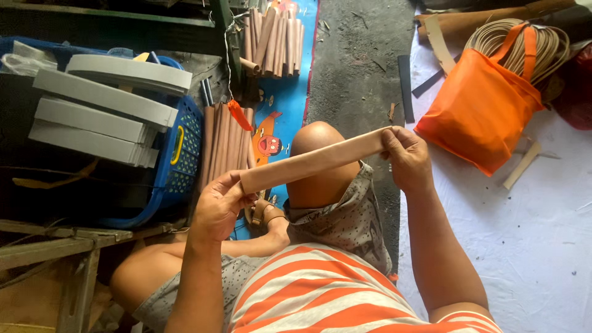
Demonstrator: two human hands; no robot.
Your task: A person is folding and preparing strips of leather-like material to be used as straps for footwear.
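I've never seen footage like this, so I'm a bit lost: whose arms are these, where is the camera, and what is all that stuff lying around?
The single picture comes from a camera worn on a person's head, looking down, so the arms are the person's own. They sit on the floor, one knee raised. The left hand and right hand each grip one end of a long tan strip, holding it flat above the knee. More tan strips lie bundled on a blue mat. A blue basket at the left holds grey pieces. An orange bag sits on a white sheet at the right.

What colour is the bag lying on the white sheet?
Bright orange bag, with matching orange handles, seen clearly in the head view.
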